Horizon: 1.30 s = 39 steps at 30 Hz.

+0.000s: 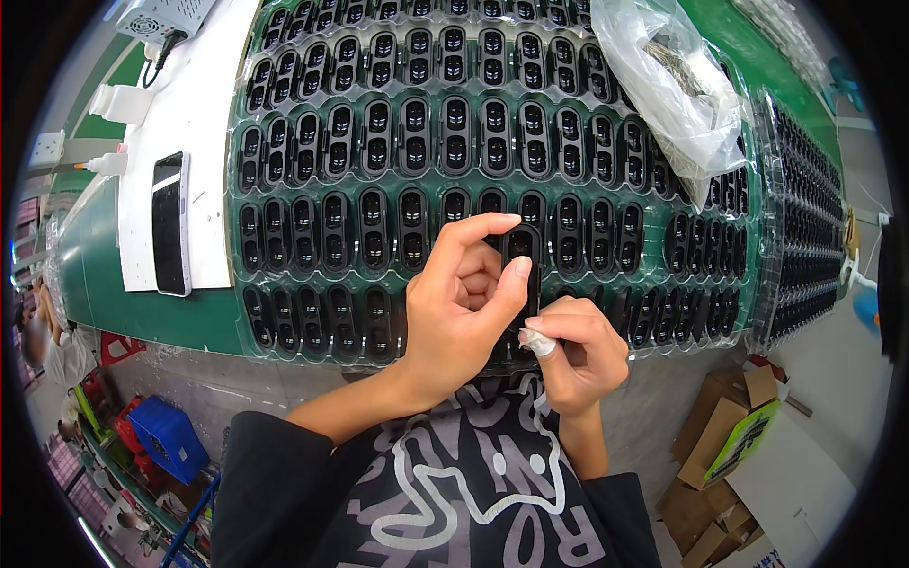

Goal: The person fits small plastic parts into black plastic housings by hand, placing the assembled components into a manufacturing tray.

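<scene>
Upright between the thumb and forefinger of my left hand (453, 308) is a black oval piece (522, 248) with a glossy round window near its top. Its lower end comes down to my right hand (585, 358), whose fingers are closed in a pinch there. A white wrap (537, 342) covers the tip of the right thumb. Whatever the right fingertips pinch is hidden. Beyond both hands lies a clear plastic tray (426, 189) with rows of similar black oval pieces, each with two glossy round windows.
A crumpled clear plastic bag (677, 90) lies on the tray's far right. More filled trays (805, 218) stand stacked farther right. On a white board at left are a phone (170, 224) and small bottles (109, 163). Cardboard boxes (720, 426) and a blue crate (169, 437) are lower down.
</scene>
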### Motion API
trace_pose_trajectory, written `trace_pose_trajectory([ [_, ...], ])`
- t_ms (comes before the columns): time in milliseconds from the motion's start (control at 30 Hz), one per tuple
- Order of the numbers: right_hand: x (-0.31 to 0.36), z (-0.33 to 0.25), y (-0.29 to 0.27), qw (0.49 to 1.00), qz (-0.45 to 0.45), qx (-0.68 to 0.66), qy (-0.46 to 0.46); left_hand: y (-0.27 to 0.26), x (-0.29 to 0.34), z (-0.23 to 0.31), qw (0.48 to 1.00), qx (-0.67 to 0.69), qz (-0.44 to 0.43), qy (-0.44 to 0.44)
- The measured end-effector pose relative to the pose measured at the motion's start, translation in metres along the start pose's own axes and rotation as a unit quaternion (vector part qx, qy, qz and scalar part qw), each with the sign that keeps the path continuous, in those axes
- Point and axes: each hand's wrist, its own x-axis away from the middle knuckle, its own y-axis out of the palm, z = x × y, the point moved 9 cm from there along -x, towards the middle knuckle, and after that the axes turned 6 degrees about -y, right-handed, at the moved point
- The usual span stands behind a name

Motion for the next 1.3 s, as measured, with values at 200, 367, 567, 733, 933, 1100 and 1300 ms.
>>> trace_pose_trajectory([
  [200,0.001,0.003,0.0,1.0,0.0,-0.002,0.012,-0.001,0.001,0.003,1.0,-0.019,0.007,0.012],
  [367,0.002,0.006,-0.001,0.999,0.01,-0.013,0.041,0.002,0.001,0.009,0.997,-0.057,0.001,0.054],
  [567,0.002,0.005,-0.002,0.999,0.007,-0.02,0.034,0.0,0.002,0.003,1.0,-0.009,0.012,-0.003],
  [733,0.001,0.006,-0.001,0.999,-0.005,-0.036,0.033,0.0,0.001,-0.001,0.999,0.015,0.024,-0.036],
  [933,0.001,0.006,-0.001,0.999,-0.001,-0.033,0.03,-0.001,0.001,-0.002,0.998,0.031,0.031,-0.04],
  [1100,0.001,0.006,-0.001,0.999,0.0,-0.036,0.028,0.0,0.001,-0.002,0.999,0.032,0.024,-0.036],
  [1300,0.0,0.006,-0.001,0.999,-0.002,-0.037,0.023,-0.001,0.002,-0.003,0.998,0.036,0.028,-0.039],
])
